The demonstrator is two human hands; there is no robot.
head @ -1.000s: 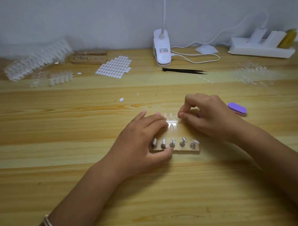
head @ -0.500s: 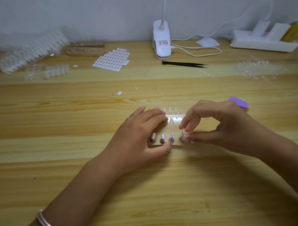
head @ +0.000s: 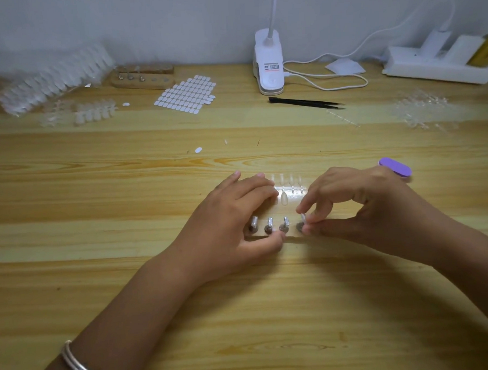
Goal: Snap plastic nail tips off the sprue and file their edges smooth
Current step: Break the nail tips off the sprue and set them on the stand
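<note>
tabletop: pale wood, fills most of the frame; spare clutter is pushed to the back edge, so it's ignored here.

left hand: lower centre. Fingers are laid fairly flat and relaxed toward the sprue's left end and the thumb is set against the holder's front. Nothing looks properly gripped, it's more of a bracing job.

right hand: centre right. It's narrowed to a pinch, with the nail tip caught between thumb and forefinger.

holder: a little wooden block with metal pegs, mostly hidden under both hands.

nail file: purple, parked just behind the right hand, untouched.

sprue: a clear strip lying between the two hands, just past the holder, with one tip hanging on it.

nail tip: held upright right over the fourth peg from the left, touching it or very nearly.

step in hand: probably the snapped-off tip being seated on its peg. Whether its edge has been filed can't be told from here.

how it's done well: the holder should be kept pinned so it isn't dragged. The tip is best pressed straight down, not at a slant, and the pinch eased only once it's seated.
</note>
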